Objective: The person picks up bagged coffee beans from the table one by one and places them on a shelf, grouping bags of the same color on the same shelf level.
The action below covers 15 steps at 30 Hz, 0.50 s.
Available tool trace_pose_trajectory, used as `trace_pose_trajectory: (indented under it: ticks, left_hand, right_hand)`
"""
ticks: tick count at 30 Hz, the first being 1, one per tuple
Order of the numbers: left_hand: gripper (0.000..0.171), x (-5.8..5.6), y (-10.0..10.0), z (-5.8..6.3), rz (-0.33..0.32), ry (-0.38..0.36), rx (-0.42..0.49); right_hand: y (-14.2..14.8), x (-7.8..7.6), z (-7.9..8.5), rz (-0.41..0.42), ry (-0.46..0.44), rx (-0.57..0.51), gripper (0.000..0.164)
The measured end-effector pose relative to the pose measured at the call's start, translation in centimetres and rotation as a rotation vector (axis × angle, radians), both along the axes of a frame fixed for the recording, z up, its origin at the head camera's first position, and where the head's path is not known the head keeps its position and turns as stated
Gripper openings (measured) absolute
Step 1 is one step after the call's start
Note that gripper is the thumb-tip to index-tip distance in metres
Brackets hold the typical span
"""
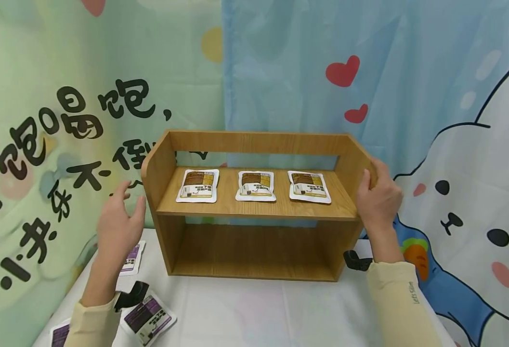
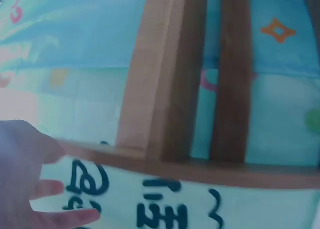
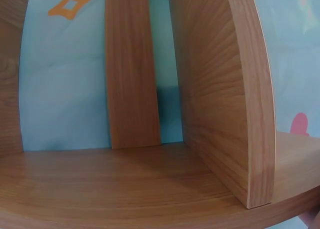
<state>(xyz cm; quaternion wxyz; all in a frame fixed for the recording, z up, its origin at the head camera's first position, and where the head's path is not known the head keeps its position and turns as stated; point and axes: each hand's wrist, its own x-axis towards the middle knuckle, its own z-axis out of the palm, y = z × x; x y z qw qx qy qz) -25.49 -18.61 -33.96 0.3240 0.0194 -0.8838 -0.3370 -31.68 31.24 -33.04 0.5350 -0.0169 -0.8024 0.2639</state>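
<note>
A two-tier wooden shelf (image 1: 258, 142) stands on the white-covered table. Its upper board holds three brown-and-white pouches in a row: a left pouch (image 1: 198, 185), a middle one and a right one (image 1: 309, 187). My right hand (image 1: 380, 195) grips the rounded edge of the right side panel, thumb at the front. On the other side, my left hand (image 1: 120, 221) is raised beside the left panel with fingers and thumb spread, holding nothing. In the left wrist view that hand (image 2: 30, 174) shows close to the panel's edge. The right wrist view shows the shelf's boards (image 3: 215, 89) close up.
Purple-and-white pouches lie on the table (image 1: 245, 308) at the left: one pouch (image 1: 149, 320) by the left wrist, another (image 1: 132, 260) partly behind the forearm, and a third (image 1: 60, 334) at the lower edge. Printed curtains (image 1: 276, 72) hang close behind the shelf.
</note>
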Motion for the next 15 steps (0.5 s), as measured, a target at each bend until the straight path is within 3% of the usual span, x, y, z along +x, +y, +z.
trace_pose_trajectory:
  ticks: [4, 8, 15]
  left_hand:
    - [0.044, 2.1, -0.9, -2.9, 0.010, -0.030, -0.011]
    - [0.038, 3.5, -1.4, -6.2, 0.026, -0.083, -0.044]
    - [0.039, 5.4, -1.4, -11.8, 0.059, -0.265, -0.055]
  right_hand:
    - [-0.1, 0.1, -0.1, -0.016, 0.000, -0.022, 0.033]
    - [-0.1, -0.2, -0.1, -0.030, 0.013, -0.028, 0.033]
    - [-0.6, -0.4, -0.1, -0.044, -0.001, -0.053, 0.035]
